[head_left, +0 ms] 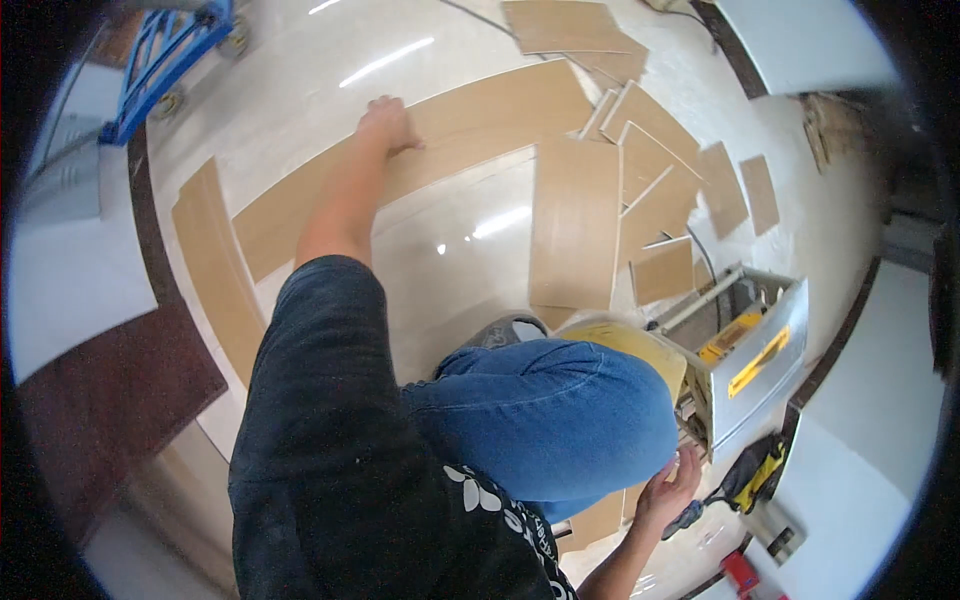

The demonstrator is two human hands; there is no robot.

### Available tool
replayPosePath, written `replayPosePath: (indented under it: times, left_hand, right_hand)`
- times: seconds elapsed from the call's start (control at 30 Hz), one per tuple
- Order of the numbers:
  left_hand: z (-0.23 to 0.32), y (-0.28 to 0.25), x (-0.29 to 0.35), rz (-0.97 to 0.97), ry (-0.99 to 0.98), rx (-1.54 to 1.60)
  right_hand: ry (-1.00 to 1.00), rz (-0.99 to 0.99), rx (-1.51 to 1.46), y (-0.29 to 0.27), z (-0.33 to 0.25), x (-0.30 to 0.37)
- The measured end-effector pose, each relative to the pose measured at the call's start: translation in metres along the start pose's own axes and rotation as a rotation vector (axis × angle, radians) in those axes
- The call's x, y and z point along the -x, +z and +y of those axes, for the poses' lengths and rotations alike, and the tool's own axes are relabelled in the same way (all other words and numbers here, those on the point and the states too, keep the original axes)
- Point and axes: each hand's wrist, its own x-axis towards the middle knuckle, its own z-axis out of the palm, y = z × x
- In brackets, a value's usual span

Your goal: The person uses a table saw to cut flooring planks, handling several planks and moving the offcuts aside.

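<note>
My left hand [390, 125] is stretched out to a long brown board [470, 118] on the floor. Its fingers curl at the far edge and the thumb lies over the top face. Low on the right, beside my bent knee in blue jeans, is my right hand [670, 492]. Its fingers are apart and nothing shows in them. A silver metal-framed box [765, 365] with yellow parts stands just beyond that hand. Another brown board [575, 225] lies crosswise by the long board's right end.
Several brown offcuts [660, 185] overlap on the right, with more pieces [570, 25] at the far side. A narrow board [215, 260] lies at left. A blue wheeled frame [165, 70] stands far left. A black-and-yellow bag-like item [755, 475] and a red object [740, 572] lie lower right.
</note>
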Motion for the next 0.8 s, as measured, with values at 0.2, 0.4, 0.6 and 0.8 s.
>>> replayPosePath:
  times: [0.2,0.4,0.6,0.8]
  left_hand:
    - [-0.023,0.014,-0.008,-0.090,0.092,0.083]
    - [-0.055,0.041,-0.041,-0.415,0.000,0.251]
    - [-0.020,0.042,-0.014,-0.392,0.017,0.303]
    - [-0.006,0.052,-0.004,-0.409,-0.041,0.583]
  right_hand:
    - [0.223,-0.039,-0.032,0.033,0.024,0.050]
    - [0.296,-0.054,-0.157,0.034,0.031,0.043]
    - [0.270,-0.008,-0.183,0.033,0.042,0.048]
    - [0.289,-0.004,-0.180,0.050,0.050,0.077]
